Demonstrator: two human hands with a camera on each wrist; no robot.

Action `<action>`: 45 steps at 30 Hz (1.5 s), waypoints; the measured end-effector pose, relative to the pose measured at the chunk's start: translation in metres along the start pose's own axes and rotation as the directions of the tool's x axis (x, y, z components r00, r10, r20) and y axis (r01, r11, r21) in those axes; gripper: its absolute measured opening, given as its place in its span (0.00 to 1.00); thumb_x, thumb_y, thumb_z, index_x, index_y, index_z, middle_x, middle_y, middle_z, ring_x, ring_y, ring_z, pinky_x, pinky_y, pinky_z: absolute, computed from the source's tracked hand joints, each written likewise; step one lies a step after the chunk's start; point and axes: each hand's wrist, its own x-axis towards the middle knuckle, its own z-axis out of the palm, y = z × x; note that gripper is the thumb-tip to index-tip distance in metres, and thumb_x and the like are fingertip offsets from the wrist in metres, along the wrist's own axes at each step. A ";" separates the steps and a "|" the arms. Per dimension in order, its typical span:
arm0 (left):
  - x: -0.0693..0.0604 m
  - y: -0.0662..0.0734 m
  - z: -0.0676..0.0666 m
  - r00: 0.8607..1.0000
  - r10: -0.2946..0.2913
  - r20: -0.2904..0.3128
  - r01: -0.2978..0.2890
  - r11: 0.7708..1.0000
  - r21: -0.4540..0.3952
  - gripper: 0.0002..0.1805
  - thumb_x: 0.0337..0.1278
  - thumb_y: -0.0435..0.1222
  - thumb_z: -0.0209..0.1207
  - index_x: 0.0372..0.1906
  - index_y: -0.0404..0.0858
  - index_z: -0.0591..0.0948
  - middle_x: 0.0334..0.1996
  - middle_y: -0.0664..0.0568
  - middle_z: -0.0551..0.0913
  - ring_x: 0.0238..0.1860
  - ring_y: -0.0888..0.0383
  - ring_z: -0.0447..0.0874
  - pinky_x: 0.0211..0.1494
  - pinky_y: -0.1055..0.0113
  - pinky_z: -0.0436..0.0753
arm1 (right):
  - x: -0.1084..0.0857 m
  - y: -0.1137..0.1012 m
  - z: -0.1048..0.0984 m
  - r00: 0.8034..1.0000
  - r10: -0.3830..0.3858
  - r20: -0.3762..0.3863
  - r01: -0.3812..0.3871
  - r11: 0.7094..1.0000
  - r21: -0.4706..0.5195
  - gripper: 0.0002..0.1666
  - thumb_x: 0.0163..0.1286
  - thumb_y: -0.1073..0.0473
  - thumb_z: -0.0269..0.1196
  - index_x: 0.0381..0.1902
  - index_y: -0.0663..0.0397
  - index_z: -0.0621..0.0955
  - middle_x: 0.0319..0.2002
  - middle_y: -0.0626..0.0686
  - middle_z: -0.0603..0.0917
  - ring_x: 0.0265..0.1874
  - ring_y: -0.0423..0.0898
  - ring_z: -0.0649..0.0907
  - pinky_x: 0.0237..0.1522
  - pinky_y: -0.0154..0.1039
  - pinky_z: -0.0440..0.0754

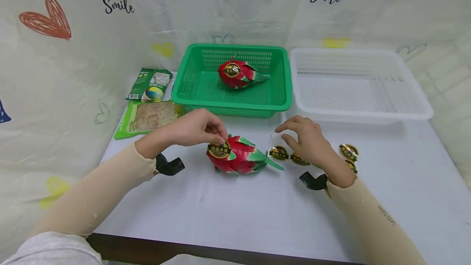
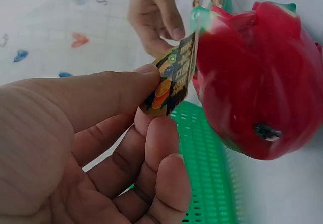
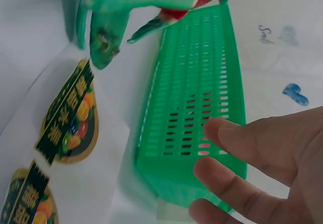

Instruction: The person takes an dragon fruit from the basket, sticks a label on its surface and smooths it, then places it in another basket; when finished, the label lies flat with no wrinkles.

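A red dragon fruit with green-tipped scales (image 1: 244, 156) lies on the table in the head view. My left hand (image 1: 200, 128) pinches a round black-and-gold fruit sticker (image 2: 174, 75) between thumb and finger, at the fruit's left end. In the left wrist view the sticker stands edge-on beside the dragon fruit (image 2: 257, 77); whether they touch I cannot tell. To the right, my right hand (image 1: 307, 138) hovers with fingers spread and loosely bent, holding nothing. Below it lies a sheet of more stickers (image 3: 73, 118), partly hidden by that hand in the head view.
Behind the hands stands a green basket (image 1: 232, 103) with another stickered dragon fruit (image 1: 239, 73) inside. Beside it is a white basket (image 1: 364, 115). Two green packets (image 1: 151, 85) lie at the left. A few stickers (image 1: 348, 151) are right of my right hand.
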 end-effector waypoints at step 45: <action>0.018 -0.022 0.021 0.989 -0.067 -0.133 0.066 0.998 -0.017 0.04 0.66 0.40 0.68 0.39 0.44 0.89 0.30 0.55 0.87 0.33 0.60 0.80 0.36 0.68 0.79 | 0.008 -0.074 0.061 0.984 -0.169 0.059 0.153 0.966 0.209 0.51 0.51 0.50 0.84 0.70 0.54 0.74 0.63 0.53 0.79 0.61 0.49 0.80 0.55 0.50 0.88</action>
